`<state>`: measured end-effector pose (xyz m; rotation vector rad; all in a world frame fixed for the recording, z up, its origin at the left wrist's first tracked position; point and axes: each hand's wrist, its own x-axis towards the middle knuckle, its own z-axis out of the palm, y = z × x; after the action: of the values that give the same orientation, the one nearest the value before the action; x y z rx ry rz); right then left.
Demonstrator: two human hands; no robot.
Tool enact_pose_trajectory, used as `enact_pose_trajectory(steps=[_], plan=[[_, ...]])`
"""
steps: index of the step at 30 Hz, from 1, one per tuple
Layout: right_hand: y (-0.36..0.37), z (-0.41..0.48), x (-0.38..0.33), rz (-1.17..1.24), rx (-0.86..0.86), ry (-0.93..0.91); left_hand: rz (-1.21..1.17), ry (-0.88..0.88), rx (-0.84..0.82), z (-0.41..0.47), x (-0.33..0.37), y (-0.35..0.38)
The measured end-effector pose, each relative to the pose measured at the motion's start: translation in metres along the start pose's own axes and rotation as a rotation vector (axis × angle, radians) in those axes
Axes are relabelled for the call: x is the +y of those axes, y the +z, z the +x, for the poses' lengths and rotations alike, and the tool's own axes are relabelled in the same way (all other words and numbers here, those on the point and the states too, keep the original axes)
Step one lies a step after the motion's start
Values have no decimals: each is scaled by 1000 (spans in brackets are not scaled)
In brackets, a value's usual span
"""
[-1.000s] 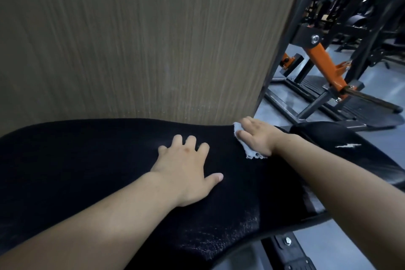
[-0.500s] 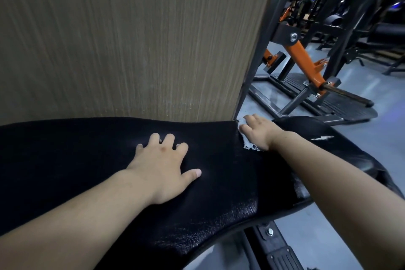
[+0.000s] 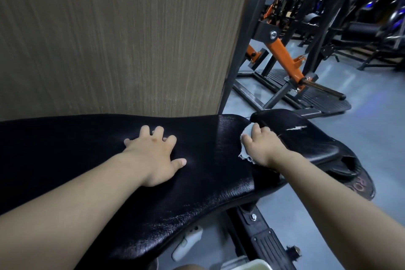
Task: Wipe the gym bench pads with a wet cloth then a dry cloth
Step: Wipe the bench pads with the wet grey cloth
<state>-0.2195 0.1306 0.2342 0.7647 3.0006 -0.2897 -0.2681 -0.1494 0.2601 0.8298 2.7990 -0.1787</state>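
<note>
**Bench wipe-down, cloth at the far right end of the big pad**

Everything here is placed off the long black bench pad (image 3: 98, 160), since it fills most of the view from the head cam.

The left hand (image 3: 153, 155) is planted flat on top of the pad around its middle. The fingers are spread wide, the thumb sticks out to the right, and it holds nothing.

The right hand (image 3: 264, 148) is at the pad's right end, fingers curled over a bunched-up white cloth (image 3: 243, 150) and pressing it onto the vinyl. Most of the cloth is tucked under the hand, with a ragged edge poking out on the side facing the left hand. Can't tell from this whether it's the wet cloth or the dry one. The surface next to it does look shiny and streaky.

A smaller black pad (image 3: 317, 144) butts up against the pad's right end, and the cloth sits about at the seam between the two. That one has a white rip (image 3: 296, 128) in its cover.

Behind the pad, touching or nearly touching its far edge, is a tall wood-grain panel (image 3: 114, 35). Further back and to the right is a machine with an orange arm (image 3: 285, 57) on the grey floor (image 3: 361, 105).

Under the pad's near edge you can see the black bench frame (image 3: 266, 242) with a bolt in it, plus a white plastic thing (image 3: 186, 244) I can't identify.
</note>
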Motion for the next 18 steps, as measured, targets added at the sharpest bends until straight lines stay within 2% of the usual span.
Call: enact_pose_trajectory(steps=[5,9,12,16,18], plan=[[11,-37,19,-10,31,75,9,-20,-20,0,2,0],[22,-64,37,-55,68,43,-1,-25,-28,0,4,-1],[26,-84,44,70,137,33,-4,-29,-21,-3,5,-1],[34,-112,48,181,193,-95,-4,-40,-22,-5,6,0],[41,-121,55,149,200,-143,-4,-42,-22,-6,6,0]])
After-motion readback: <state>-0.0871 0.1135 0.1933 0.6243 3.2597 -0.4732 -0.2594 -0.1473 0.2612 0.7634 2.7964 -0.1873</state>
